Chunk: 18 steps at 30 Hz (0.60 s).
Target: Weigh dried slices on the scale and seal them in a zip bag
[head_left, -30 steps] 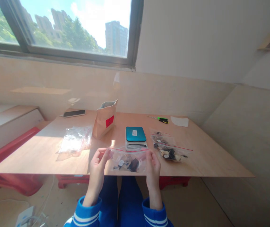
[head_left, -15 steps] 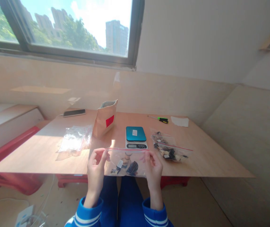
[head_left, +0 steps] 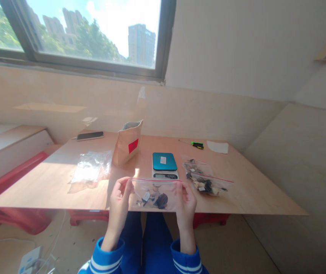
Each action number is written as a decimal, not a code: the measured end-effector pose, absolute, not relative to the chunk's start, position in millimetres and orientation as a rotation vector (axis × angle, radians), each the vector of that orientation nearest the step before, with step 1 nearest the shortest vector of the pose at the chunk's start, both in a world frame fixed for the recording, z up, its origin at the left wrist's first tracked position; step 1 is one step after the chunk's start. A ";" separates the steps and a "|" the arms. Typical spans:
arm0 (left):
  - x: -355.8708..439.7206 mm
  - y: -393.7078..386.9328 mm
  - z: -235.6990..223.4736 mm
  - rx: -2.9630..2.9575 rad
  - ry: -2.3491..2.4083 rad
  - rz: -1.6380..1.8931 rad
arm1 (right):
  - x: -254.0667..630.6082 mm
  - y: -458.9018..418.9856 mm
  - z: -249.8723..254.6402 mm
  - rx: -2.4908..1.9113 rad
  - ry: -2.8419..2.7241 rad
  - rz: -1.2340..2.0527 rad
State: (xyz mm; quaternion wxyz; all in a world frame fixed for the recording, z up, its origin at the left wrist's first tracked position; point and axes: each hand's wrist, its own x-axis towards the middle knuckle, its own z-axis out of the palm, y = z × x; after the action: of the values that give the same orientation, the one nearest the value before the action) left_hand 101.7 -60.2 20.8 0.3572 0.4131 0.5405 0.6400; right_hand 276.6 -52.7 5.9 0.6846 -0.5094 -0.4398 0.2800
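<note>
A clear zip-lock bag with a red seal line hangs between my hands, above the table's front edge. Dark and pale dried pieces and a small white label show inside it. My left hand pinches the bag's top left corner. At the top right corner, my right hand has its fingers closed on the same bag. Just beyond it lies a kitchen scale with a blue plate, its display partly behind the bag's top edge. More filled zip-lock bags rest to the right of the scale.
A brown paper pouch with a red patch stands open at the top. Left of it are clear plastic bags and a phone. A green-and-black screwdriver and white paper lie at the back right. Red stools are below.
My hands have lifted the bag slightly. My left hand has shifted a little to the right, and both hands still grip the bag's top corners.
</note>
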 end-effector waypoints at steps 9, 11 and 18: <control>94.1 -59.8 20.8 1.186 1.305 1.488 | 279.0 -49.2 1.3 -1.110 -0.966 0.854; 93.9 -59.8 20.6 1.182 1.331 1.506 | 277.9 -47.4 0.6 -1.047 -0.981 0.930; 92.4 -61.7 18.6 1.148 1.358 1.584 | 278.6 -42.2 -7.3 -0.999 -0.930 1.089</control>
State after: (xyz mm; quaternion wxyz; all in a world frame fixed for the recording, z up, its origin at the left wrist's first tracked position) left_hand 92.4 -61.7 18.6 0.3708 0.4477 0.5296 0.6178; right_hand 278.6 -42.2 -7.3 0.6426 -0.4385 -0.4080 0.4780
